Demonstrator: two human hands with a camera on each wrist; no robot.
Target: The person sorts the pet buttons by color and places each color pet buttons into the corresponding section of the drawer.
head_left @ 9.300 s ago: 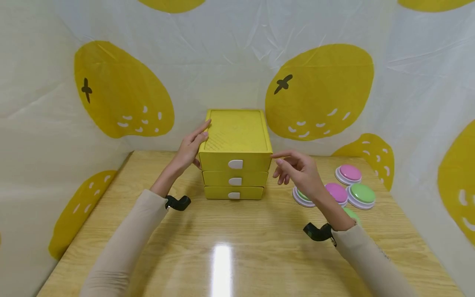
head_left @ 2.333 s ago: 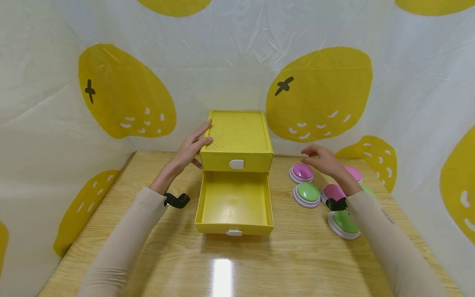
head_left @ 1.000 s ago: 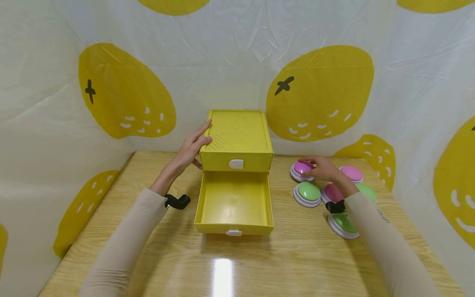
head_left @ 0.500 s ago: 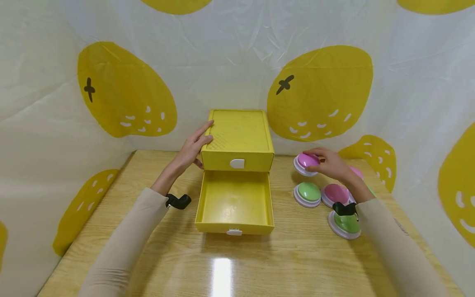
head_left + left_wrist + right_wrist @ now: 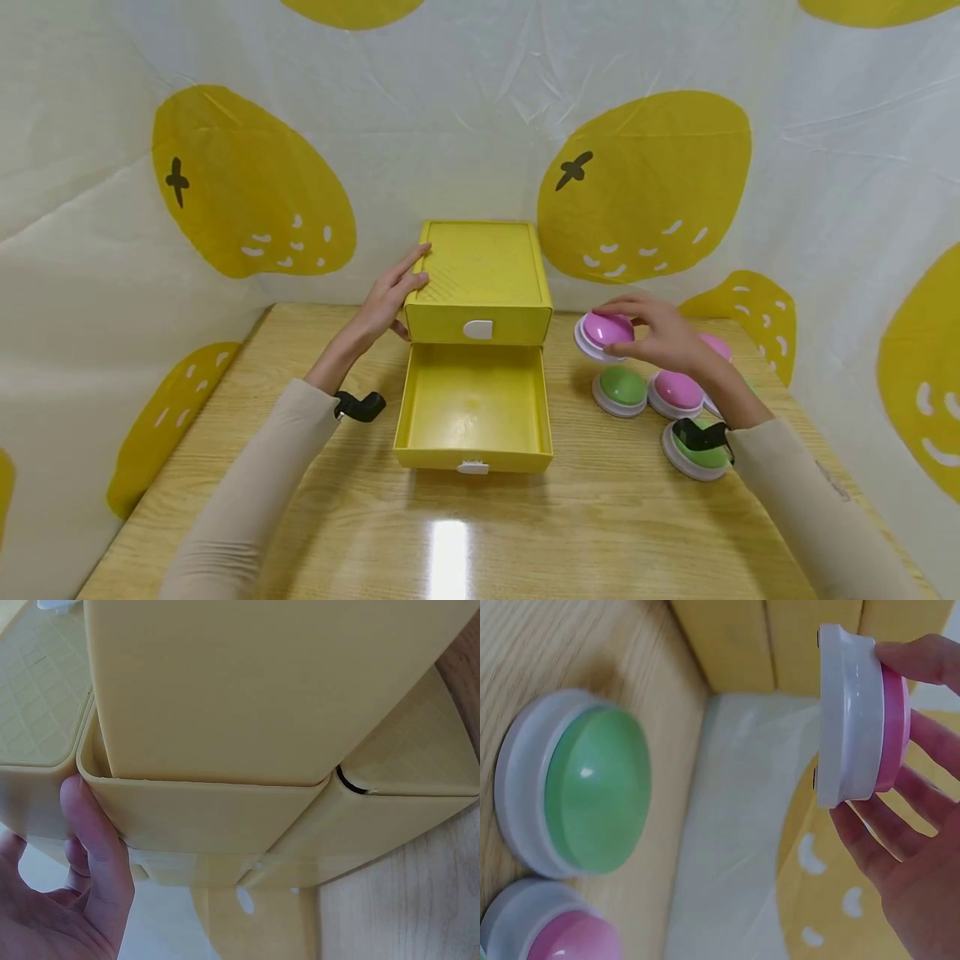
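— What do you have on the right side?

— I see the right hand (image 5: 663, 333) holding a pink domed push-button with a white round base (image 5: 602, 332) lifted clear of the wooden worktop (image 5: 600, 525), its fingers (image 5: 911, 660) curled round the rim, just right of the yellow plastic three-drawer cabinet (image 5: 480, 279). Below it a green domed button (image 5: 621, 390) and a second pink domed button (image 5: 677, 392) sit side by side on the worktop, with another green button (image 5: 693, 454) nearer the right front edge, partly behind the wrist.

— And the left?

— The left hand (image 5: 386, 296) rests flat against the cabinet's left top edge, fingers (image 5: 101, 847) straight, gripping nothing. I see the middle drawer (image 5: 474, 408) pulled fully out toward me, its white tab (image 5: 472, 468) at the front. The cabinet stands at the back middle of the worktop, against the lemon-print sheet (image 5: 645, 183).
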